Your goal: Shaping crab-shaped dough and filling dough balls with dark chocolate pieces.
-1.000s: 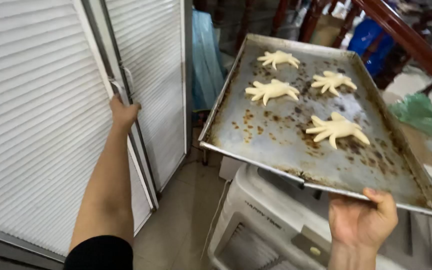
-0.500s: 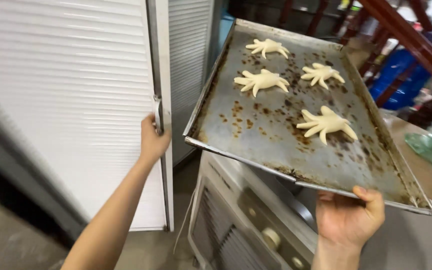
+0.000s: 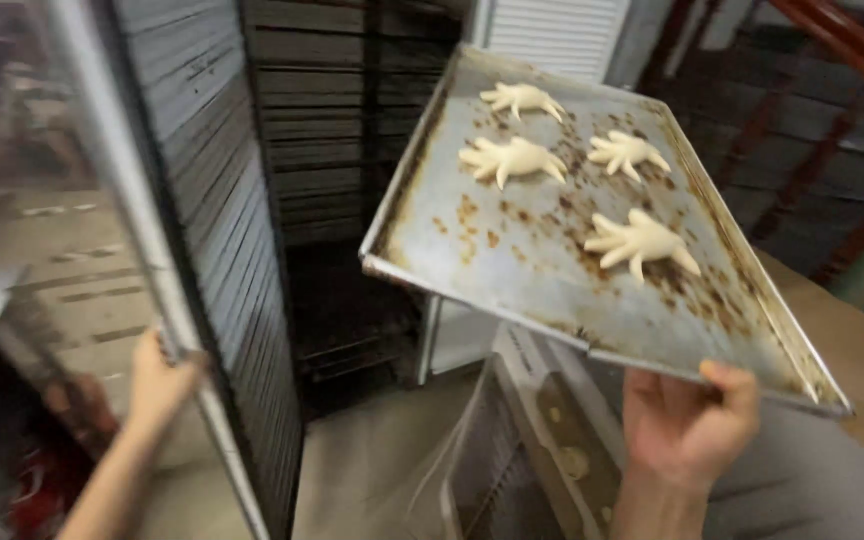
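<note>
Right hand point(image 3: 687, 425) gripping stained baking tray point(image 3: 512, 270) — four claw-shaped dough pieces point(image 3: 640, 242) on it; left hand point(image 3: 157, 385) grasping open cabinet door point(image 3: 152, 250) — dark rack shelves point(image 3: 342, 150) inside.

Cabinet door point(image 3: 167, 250) — now swung open

No packages, labels, signs or screens show anywhere here (the blurred background shapes are too indistinct to tell as any).
</note>
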